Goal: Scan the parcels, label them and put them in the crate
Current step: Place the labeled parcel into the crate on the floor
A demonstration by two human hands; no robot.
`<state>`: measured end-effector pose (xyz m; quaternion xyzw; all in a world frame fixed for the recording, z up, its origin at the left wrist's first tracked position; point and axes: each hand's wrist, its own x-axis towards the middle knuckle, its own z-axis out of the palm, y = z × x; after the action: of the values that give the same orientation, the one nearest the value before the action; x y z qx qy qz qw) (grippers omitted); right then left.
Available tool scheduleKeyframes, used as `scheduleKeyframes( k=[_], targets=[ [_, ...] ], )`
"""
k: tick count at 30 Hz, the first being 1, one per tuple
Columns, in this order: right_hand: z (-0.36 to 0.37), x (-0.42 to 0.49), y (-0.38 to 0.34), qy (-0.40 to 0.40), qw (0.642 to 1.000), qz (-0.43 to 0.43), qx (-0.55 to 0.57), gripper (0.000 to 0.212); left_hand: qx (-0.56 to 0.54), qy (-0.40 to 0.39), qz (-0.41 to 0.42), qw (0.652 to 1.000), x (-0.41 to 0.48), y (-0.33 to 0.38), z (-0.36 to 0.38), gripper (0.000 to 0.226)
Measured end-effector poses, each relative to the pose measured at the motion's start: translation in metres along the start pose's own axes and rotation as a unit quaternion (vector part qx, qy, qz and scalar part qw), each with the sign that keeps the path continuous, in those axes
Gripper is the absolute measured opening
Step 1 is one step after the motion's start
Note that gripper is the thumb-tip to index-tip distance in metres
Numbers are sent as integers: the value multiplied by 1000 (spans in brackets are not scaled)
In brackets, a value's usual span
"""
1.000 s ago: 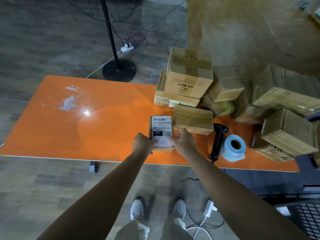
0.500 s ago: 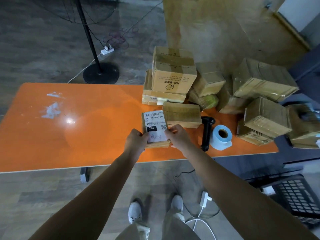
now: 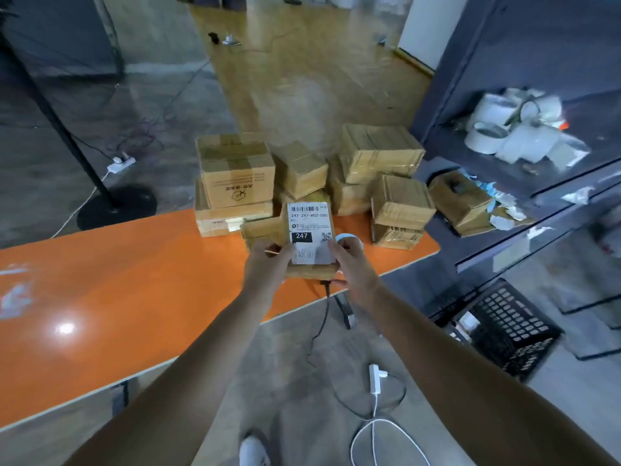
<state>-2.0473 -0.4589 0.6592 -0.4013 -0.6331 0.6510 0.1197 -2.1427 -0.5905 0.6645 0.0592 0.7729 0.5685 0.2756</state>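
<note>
A: Where was the parcel (image 3: 309, 271)?
B: Pretty much center frame, over the table's (image 3: 134, 297) near edge. Your left hand (image 3: 265, 265) and right hand (image 3: 353, 264) each gripped a lower corner, thumbs on the label (image 3: 309, 227), which faced you.
A: And the crate (image 3: 510, 331)?
B: Lower right, on the floor, well apart from the parcel.

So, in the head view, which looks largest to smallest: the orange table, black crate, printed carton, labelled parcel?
1. orange table
2. black crate
3. printed carton
4. labelled parcel, smallest although it is nearest the camera
</note>
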Motion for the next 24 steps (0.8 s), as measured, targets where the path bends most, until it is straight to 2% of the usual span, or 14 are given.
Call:
scheduleKeyframes(
  k=[4, 10, 16, 20, 24],
  targets=[
    [-84, -29, 7, 60, 998, -5, 30, 14, -11, -79, 37, 996, -39, 14, 73, 32],
    [-236, -95, 49, 189, 981, -14, 33, 32, 21, -134, 48, 990, -121, 10, 203, 34],
    [-390, -177, 104, 240, 970, 7, 45, 42, 113, -197, 91, 970, -226, -2, 330, 34],
    [-469, -212, 134, 294, 955, 9, 33, 37, 182, -231, 146, 945, -277, -8, 398, 39],
    [-534, -227, 159, 327, 943, 34, 48, 33, 243, -232, 181, 924, -295, -11, 457, 36]
  ],
)
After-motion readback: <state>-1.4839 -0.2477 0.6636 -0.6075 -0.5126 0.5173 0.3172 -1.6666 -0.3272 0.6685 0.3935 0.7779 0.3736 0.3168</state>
